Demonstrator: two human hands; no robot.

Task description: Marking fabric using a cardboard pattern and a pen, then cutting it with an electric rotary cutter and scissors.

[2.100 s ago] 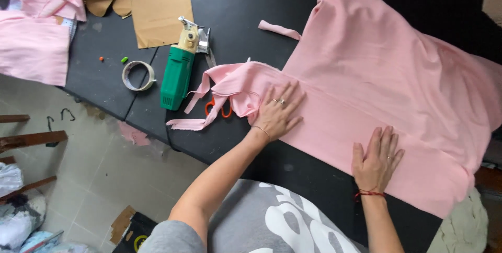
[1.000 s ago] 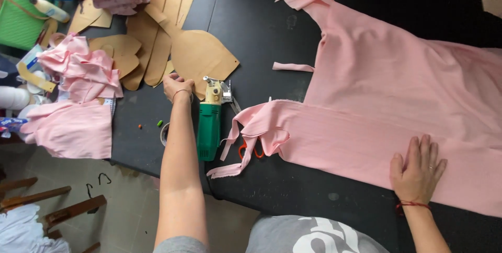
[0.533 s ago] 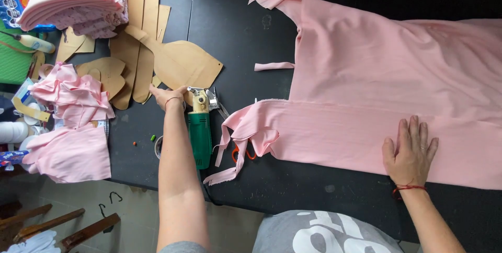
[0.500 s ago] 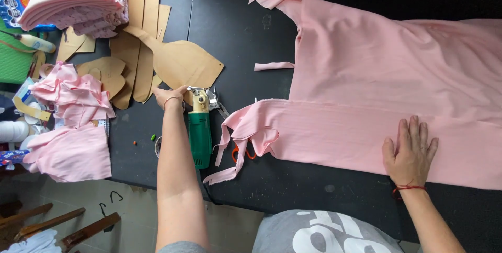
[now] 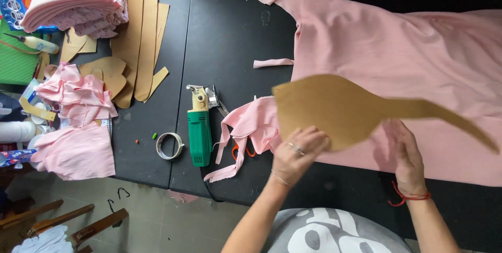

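Between both hands, cardboard pattern

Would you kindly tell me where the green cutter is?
In the head view, the green cutter lies left of centre on the black table, between the tape ring and crumpled pink fabric.

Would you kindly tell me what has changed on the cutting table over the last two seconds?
The left hand reached out to the brown card patterns, took hold of one, and carried this card pattern piece back over the pink fabric, where it is now held in a grip. The right hand stayed flat on the fabric. The green electric cutter and tape roll did not move.
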